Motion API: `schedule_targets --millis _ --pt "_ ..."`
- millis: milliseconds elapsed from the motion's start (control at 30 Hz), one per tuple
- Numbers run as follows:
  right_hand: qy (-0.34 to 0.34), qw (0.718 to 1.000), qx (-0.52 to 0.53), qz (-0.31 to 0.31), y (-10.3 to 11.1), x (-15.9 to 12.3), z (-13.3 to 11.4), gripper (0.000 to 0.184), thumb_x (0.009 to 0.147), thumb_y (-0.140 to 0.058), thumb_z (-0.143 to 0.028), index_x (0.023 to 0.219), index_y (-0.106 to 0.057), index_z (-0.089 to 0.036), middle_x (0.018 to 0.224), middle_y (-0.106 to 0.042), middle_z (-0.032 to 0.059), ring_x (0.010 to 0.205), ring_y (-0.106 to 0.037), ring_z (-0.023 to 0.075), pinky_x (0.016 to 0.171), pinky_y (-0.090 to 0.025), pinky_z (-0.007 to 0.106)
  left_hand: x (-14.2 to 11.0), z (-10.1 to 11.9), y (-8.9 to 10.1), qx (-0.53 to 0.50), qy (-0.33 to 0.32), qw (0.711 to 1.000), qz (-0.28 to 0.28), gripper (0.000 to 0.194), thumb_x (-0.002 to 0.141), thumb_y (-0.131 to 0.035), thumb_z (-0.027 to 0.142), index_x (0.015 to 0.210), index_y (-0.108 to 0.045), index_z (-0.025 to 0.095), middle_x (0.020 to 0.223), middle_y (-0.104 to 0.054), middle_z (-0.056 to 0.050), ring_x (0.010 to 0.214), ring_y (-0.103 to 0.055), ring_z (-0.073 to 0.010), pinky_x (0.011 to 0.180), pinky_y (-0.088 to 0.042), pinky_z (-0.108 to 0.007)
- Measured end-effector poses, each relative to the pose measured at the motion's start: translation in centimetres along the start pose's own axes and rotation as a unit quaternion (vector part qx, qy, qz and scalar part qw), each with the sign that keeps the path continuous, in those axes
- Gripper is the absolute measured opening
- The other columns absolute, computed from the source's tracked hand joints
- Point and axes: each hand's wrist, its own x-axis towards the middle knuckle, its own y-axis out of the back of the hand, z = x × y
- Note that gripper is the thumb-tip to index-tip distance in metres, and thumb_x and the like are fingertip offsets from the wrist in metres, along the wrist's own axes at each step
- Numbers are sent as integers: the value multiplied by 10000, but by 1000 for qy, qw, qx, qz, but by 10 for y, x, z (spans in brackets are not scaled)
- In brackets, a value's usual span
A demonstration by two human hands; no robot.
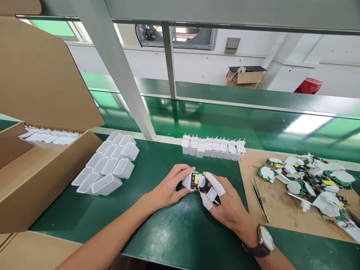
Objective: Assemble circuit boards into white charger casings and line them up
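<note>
My left hand (pixel 174 186) is closed around a white plastic charger housing (pixel 187 180), its open end turned to the right. At that opening sits a circuit board (pixel 197 181) with a yellow part and white filler, partly inside the housing. My right hand (pixel 225 197), with white finger cots on thumb and index finger, pinches the board's right side. Beside the thumb, a small white plug piece (pixel 211 194) hangs by wires from the board. How deep the board reaches into the housing is hidden by my fingers.
Empty white housings (pixel 109 159) stand grouped at left, next to an open cardboard box (pixel 56 180). A row of white plug chargers (pixel 212 147) stands behind my hands. At right, tweezers (pixel 260 198) and a heap of circuit boards (pixel 317 187) lie on a brown board (pixel 277 210).
</note>
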Motion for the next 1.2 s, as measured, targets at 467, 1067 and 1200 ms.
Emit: schedule_targets --millis 467,1067,1200 --pt "1 1000 -4 -18 1 -1 3 704 966 -577 -158 1600 -278 -218 1239 -668 150 1001 -645 286 831 -592 465 2 -1 -1 1 -3 1000 3 704 950 -695 248 1559 -354 337 1410 -486 -117 1309 -524 -276 1101 -512 -459" --pt "2 994 74 -82 0 18 11 398 994 -571 -210 1387 -595 -269 1363 -640 125 1259 -620 265 1040 -565 490 -6 0 15 -48 35 997 -56 481 985 -583 264 1456 -491 236 1436 -581 -146 1333 -554 -290 1115 -488 -486" --pt "58 984 96 -137 -11 25 19 447 996 -595 -211 1437 -557 -273 1431 -599 135 1311 -606 250 1075 -555 463 -5 -1 13 -87 70 994 4 445 1031 -520 318 1463 -484 217 1433 -607 -134 1284 -614 -266 1100 -508 -486"
